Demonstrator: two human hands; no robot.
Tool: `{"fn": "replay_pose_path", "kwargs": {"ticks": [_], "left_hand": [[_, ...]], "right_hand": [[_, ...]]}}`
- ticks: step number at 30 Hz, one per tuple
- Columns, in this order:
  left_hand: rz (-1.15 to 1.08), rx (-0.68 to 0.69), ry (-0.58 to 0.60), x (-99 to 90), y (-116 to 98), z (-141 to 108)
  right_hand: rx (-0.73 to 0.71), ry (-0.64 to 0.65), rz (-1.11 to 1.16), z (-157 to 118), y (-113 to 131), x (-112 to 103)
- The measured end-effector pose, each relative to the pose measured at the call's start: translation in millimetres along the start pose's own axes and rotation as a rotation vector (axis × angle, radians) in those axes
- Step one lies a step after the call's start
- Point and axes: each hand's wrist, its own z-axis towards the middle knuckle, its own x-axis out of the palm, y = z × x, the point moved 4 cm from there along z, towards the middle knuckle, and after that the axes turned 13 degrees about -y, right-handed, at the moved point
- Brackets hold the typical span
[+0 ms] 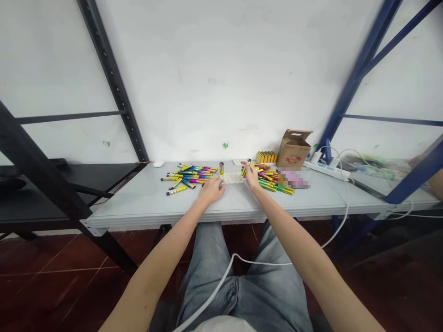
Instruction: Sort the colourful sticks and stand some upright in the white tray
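Note:
A shallow white tray (232, 178) with rows of small holes lies in front of me on the table. My left hand (212, 190) is closed at its near left corner, thumb and fingers on the edge. One gold lighter (221, 169) stands upright at the tray's far left corner. Over the right end, my right hand (251, 175) pinches a lighter (248, 162) with a dark top, its body mostly hidden by the fingers. A loose heap of shiny coloured lighters (192, 175) lies left of the tray, and a second heap (270, 180) lies to the right.
At the back stands a block of upright yellow lighters (266, 157), beside an open cardboard box (294, 150). Another white tray (239, 162) lies near the wall. A power strip (327, 169) with white cables sits at right. Metal shelf posts flank the table (138, 203).

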Motion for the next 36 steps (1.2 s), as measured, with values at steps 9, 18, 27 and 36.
{"fn": "replay_pose_path", "kwargs": {"ticks": [9, 18, 27, 36], "left_hand": [[0.011, 0.004, -0.010, -3.6, -5.8, -2.6], [0.025, -0.012, -0.014, -8.5, -10.4, -5.0], [0.042, -0.012, -0.025, -8.0, -14.0, -3.4], [0.051, -0.027, -0.020, -4.9, -12.1, -4.3]], "right_hand": [[-0.185, 0.030, -0.137, 18.4, -10.6, 23.4], [-0.196, 0.087, -0.301, 20.6, -25.3, 43.5], [-0.203, 0.116, -0.464, 28.2, -15.0, 56.0], [-0.243, 0.058, -0.442, 20.2, -22.1, 51.3]]}}
